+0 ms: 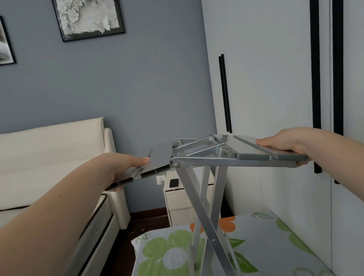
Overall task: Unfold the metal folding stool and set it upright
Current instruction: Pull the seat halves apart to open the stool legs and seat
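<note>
The metal folding stool stands with its crossed silver legs on a flower-patterned cloth surface. Its grey seat is split into two panels spread out to either side, with the bare hinge frame showing between them. My left hand grips the outer end of the left seat panel, thumb on top. My right hand grips the outer end of the right seat panel, thumb on top, fingers underneath. Both panels lie almost level at chest height.
A cream bed with a padded headboard fills the left. A white wardrobe with black handles stands close on the right. A small white bedside cabinet with a phone sits behind the stool. Dark floor runs between bed and cloth surface.
</note>
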`<state>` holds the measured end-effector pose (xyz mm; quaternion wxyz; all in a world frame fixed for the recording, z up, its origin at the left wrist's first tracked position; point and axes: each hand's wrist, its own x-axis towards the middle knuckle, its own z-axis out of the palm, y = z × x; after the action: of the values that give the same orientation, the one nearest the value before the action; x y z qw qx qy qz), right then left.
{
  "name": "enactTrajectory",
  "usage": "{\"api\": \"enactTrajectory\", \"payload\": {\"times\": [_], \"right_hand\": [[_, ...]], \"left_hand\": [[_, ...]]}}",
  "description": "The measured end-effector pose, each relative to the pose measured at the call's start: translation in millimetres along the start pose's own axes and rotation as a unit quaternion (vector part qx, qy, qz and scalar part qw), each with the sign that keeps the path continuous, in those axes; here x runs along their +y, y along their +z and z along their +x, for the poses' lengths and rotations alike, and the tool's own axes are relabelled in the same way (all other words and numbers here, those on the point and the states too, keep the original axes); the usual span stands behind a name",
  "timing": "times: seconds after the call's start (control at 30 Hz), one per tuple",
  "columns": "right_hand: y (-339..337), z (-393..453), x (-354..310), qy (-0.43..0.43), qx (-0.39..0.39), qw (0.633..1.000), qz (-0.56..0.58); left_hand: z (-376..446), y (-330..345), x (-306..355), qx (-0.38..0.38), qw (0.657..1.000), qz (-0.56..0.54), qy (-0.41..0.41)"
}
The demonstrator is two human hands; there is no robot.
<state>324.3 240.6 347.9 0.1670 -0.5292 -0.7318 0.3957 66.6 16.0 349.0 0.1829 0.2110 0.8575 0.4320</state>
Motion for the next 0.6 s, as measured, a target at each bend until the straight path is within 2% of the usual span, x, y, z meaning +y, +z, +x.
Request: {"api": "enactTrajectory", "payload": {"times": [0.6], "right_hand": [[-10.7, -10.9, -22.4, -0.026, 0.048, 0.995, -0.081]], "left_hand": [[-8.7, -28.2, 23.6, 0.016, 0.999, 0.049, 0.018]]}}
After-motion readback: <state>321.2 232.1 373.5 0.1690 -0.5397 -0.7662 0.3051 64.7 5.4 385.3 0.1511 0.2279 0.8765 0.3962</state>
